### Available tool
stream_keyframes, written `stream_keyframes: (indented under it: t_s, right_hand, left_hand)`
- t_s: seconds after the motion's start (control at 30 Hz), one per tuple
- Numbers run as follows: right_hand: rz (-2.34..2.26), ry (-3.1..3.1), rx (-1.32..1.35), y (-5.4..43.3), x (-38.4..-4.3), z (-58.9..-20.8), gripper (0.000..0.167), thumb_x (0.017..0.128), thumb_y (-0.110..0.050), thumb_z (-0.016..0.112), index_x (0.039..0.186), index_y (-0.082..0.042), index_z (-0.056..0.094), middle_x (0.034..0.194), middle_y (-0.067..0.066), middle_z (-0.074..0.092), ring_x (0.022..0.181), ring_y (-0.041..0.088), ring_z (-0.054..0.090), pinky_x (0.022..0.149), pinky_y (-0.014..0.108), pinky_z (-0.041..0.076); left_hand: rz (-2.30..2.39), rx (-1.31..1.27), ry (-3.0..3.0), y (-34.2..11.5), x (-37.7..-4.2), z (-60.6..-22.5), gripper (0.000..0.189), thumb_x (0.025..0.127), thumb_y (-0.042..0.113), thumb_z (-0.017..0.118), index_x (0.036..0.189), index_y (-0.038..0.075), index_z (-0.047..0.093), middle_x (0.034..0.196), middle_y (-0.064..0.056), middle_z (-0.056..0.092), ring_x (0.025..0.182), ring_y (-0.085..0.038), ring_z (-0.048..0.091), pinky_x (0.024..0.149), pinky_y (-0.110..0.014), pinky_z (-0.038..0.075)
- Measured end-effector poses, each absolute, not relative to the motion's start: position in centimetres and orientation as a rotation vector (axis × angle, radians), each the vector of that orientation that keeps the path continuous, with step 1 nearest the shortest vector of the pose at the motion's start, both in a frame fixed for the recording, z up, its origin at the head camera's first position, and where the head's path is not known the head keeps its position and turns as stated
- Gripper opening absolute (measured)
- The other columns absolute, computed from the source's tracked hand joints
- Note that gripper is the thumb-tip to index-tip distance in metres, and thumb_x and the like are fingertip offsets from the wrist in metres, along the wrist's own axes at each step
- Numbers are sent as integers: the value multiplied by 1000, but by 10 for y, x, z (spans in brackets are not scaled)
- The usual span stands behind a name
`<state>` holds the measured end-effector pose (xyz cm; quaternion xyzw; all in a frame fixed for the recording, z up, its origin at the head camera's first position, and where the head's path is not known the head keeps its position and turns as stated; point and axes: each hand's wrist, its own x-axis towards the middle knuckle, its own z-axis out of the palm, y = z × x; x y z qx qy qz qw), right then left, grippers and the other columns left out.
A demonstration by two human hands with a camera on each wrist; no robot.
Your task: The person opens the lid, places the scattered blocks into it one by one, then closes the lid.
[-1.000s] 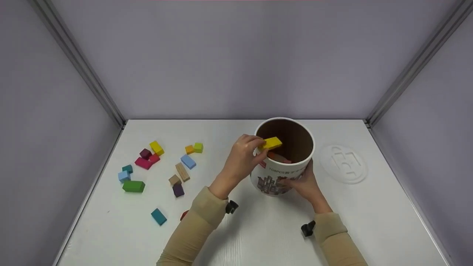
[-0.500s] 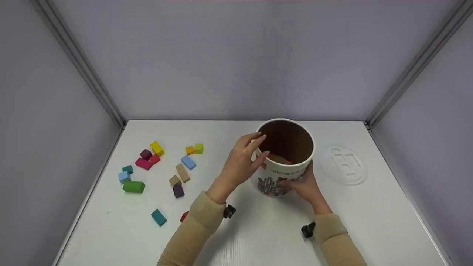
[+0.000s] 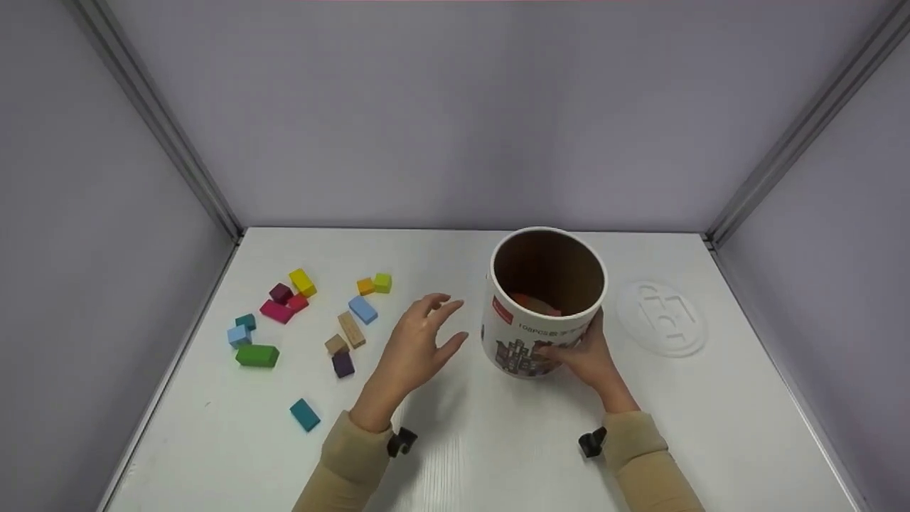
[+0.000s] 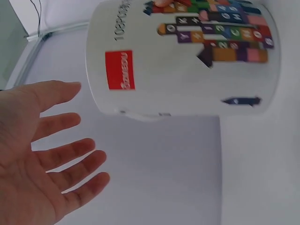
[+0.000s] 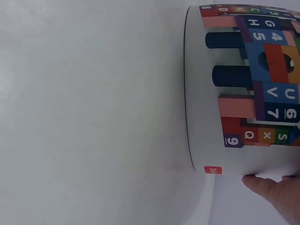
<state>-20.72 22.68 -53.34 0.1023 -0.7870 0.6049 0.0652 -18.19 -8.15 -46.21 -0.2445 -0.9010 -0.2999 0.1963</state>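
Observation:
A white cylindrical bucket [image 3: 506, 341] printed with coloured lettered blocks stands lidless right of the table's middle. Inside it some orange-red and tan blocks [image 3: 534, 304] show near the rim's front side. My right hand [image 3: 586, 359] grips the bucket's lower right side, thumb across the front print; its other fingers are mostly hidden behind the wall. My left hand [image 3: 416, 348] hovers to the left of the bucket, apart from it, with spread fingers and nothing in them. The left wrist view has the same empty hand [image 4: 42, 154] beside the bucket's red label [image 4: 120, 70].
Loose blocks lie on the table's left: a light blue block [image 3: 362, 309], a tan block [image 3: 351, 329], a dark purple cube [image 3: 343, 365], a green block [image 3: 257, 356], a teal block [image 3: 305, 414] and several others. A clear round lid [image 3: 661, 318] lies right of the bucket.
My left hand has let go of a yellow block at the bucket's mouth and moved left and down, away from the rim. The right hand keeps its grip on the bucket.

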Motion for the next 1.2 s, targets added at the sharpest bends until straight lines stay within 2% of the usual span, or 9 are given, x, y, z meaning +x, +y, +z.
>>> stream_keyframes:
  t_s: [0.13,0.33,0.53,0.7,0.97,1.2]
  right_hand:
    - [1804,-2381,300,232,-214,-549,130,64,-12,94,155,-17,1,153,17,24,141,33,25,116,48,16]
    - [1809,-2381,326,224,-204,-527,127,65,-7,92,153,-6,1,152,25,23,140,40,24,116,52,17]
    - [1834,-2418,275,223,-201,-521,127,66,-7,91,154,-6,-1,152,23,23,142,38,23,117,49,15]
    - [1818,-2418,269,222,-200,-519,127,66,-8,91,154,-6,0,152,25,23,142,38,24,116,49,16]
    - [1840,-2408,253,221,-200,-520,127,65,-8,92,153,-6,0,153,25,24,142,39,24,116,49,16]
    - [1814,-2428,237,222,-200,-521,128,65,-10,93,154,-7,0,153,23,25,142,38,24,117,49,16]
  left_hand:
    - [-844,-643,-2576,-101,-176,-476,43,86,21,78,125,7,65,122,-14,60,108,-29,60,92,-44,51]
    - [-877,-531,-2629,-130,-171,-492,42,85,19,78,124,9,65,119,-13,61,104,-29,62,88,-43,53]
    - [-868,-283,-2832,-160,-163,-502,46,83,24,80,125,10,66,119,-12,62,105,-30,62,86,-47,54]
    - [-875,-154,-3010,-179,-156,-511,48,81,21,82,124,7,65,119,-14,64,104,-31,63,88,-51,52]
    - [-904,-152,-3276,-194,-144,-525,50,77,19,85,122,7,67,106,-13,67,92,-25,64,78,-50,54]
    - [-851,-162,-3376,-197,-138,-530,46,70,25,90,109,11,72,95,-8,67,83,-23,61,71,-48,52]
